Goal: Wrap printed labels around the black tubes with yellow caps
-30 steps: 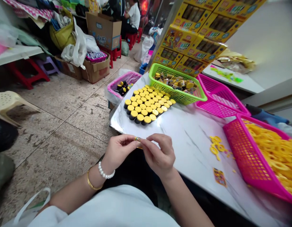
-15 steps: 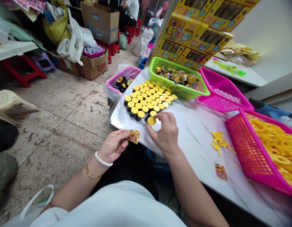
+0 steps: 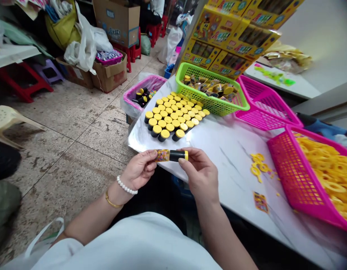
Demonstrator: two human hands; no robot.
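My left hand point(image 3: 140, 169) pinches a small printed plastic sleeve point(image 3: 162, 155), yellow and multicoloured, at its left end. In my right hand point(image 3: 203, 173) is a small black bottle with a yellow cap point(image 3: 177, 155), lying sideways between thumb and fingers. The bottle's black end meets the right opening of the sleeve; how far it sits inside I cannot tell. Both are held just off the front edge of the white marbled table point(image 3: 212, 144). Behind them, several black bottles with yellow caps point(image 3: 170, 120) stand upright in close rows.
A green basket point(image 3: 212, 105) of wrapped bottles stands behind the rows, below stacked yellow boxes point(image 3: 218, 48). To the right are a pink basket point(image 3: 294, 180) of yellow rings, loose yellow pieces point(image 3: 257, 168) and a flat printed sleeve point(image 3: 260, 202). A lined pink tub point(image 3: 128, 93) holds more bottles.
My right hand has lifted a bottle from the front of the rows, turned it sideways and brought it down to the sleeve. My left hand still holds the sleeve.
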